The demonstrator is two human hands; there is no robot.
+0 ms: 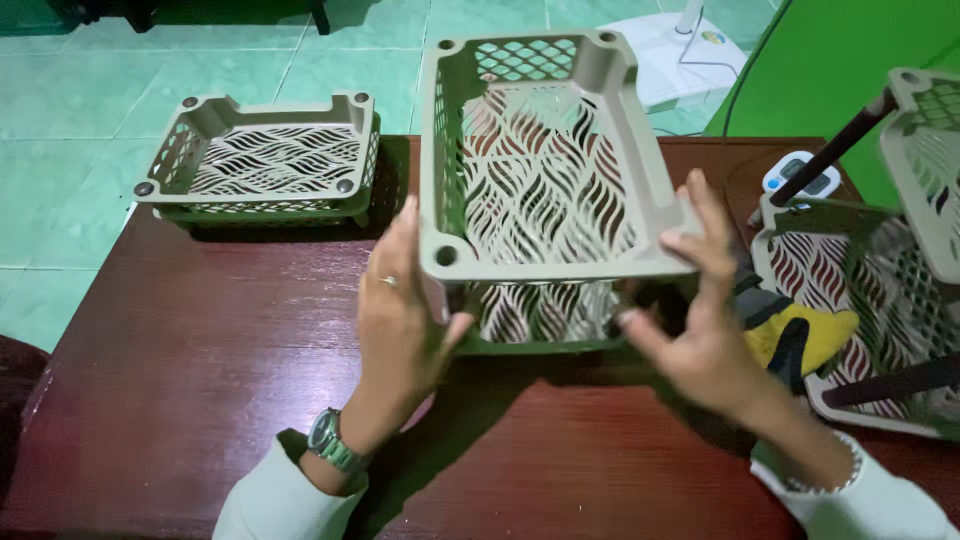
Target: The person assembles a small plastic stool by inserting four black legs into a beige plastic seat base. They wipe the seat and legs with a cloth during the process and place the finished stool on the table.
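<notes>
Fingers of the left hand (398, 315) and right hand (700, 320) grip a beige basket tray (545, 170), tilted, not yet seated on the green tray (540, 335) beneath.

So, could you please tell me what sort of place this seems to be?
Probably a room in a home used as a small workspace, not a factory: a dark red wooden table stands on a green tiled floor, with beige plastic lattice baskets on it and a white fan base behind.

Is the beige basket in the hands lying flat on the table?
No, both hands, left hand and right hand, hold the beige basket tilted up.
</notes>
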